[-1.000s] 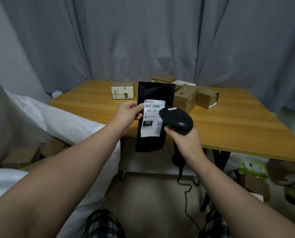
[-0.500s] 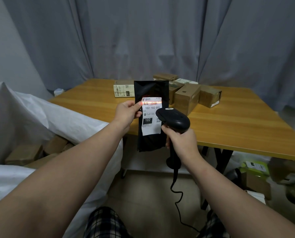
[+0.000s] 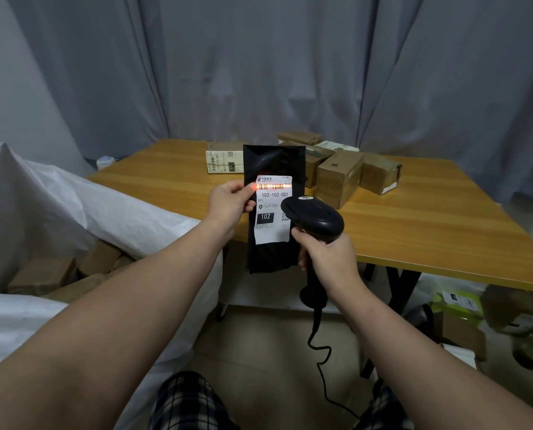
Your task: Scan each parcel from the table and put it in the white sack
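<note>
Scanner [image 3: 313, 217] sits lower than a second ago, red line now on the black parcel [image 3: 273, 164]; left hand [image 3: 229, 206] pinches its left edge, right hand [image 3: 327, 259] grips the scanner beside it

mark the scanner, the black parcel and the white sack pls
scanner [image 3: 315, 217]: head view, top of its black head.
black parcel [image 3: 273, 209]: head view, the white label on its front.
white sack [image 3: 128, 209]: head view, its folded-over rim.

The scanner [image 3: 315, 217] covers the lower right corner of the label [image 3: 273, 197], and the fine print's too tiny to read. The white sack [image 3: 104, 206] runs off the left edge; floor clutter [image 3: 513, 311] at right is blurry.
</note>
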### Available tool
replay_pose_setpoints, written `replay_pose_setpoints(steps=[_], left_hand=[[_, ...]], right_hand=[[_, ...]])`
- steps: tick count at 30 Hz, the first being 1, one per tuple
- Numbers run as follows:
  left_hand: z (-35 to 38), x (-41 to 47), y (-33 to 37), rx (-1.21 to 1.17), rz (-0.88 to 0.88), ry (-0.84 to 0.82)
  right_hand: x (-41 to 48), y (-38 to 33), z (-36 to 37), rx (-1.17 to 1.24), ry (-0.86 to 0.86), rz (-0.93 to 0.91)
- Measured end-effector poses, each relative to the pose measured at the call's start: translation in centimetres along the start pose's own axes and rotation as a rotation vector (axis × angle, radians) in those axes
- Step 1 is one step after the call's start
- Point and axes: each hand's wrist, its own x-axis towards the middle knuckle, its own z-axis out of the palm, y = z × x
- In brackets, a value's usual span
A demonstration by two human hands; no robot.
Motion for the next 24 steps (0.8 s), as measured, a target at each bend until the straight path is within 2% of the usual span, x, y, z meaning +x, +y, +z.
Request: replay_pose_setpoints(steps=[13,20,24], left_hand=[[-0.2,-0.2,-0.2,0.012,0.051,0.013],[0.0,0.5,1.9,-0.117,0.281,0.069],[0.0,1.2,1.8,0.030,0.268,0.002]], right_hand=[[-1.0,0.2,0.2,0.038,-0.009,0.032],[0.2,-0.9,-0.2,0.031,-0.023,-0.113],[1.3,-0.9,-0.4,-0.001,-0.006,-0.143]])
